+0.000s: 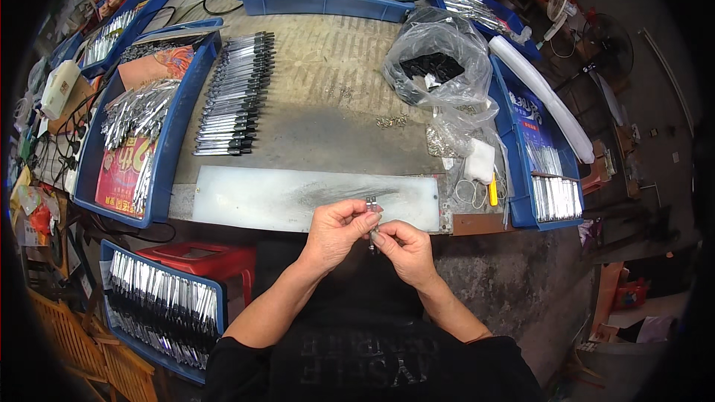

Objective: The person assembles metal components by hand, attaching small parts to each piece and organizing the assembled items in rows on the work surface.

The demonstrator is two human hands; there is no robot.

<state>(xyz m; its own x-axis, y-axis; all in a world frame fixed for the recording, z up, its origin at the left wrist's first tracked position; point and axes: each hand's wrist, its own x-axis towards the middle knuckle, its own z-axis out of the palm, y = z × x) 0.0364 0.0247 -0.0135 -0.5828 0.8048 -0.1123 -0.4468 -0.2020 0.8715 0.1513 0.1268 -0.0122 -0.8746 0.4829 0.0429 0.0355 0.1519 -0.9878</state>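
Observation:
Over the near edge of a white board (pixel 246 197), my left hand (pixel 337 232) and my right hand (pixel 408 251) meet. Between them they grip a small bundle of silver-and-dark pens (pixel 371 204), held upright. The pens' middle is covered by my fingers, so their exact number cannot be seen. My left thumb and fingers pinch the upper part; my right thumb and fingers close on the lower part. A long row of silver pens with black ends (pixel 234 97) lies on the table to the left, beyond the board.
A blue tray (pixel 165 171) of silver pen parts stands left; another blue tray (pixel 217 290) of pens sits below it by a red stool (pixel 201 257). Right are a clear plastic bag (pixel 417 37), small metal bits (pixel 392 120) and a blue tray (pixel 521 205). Behind is another tray (pixel 320 6).

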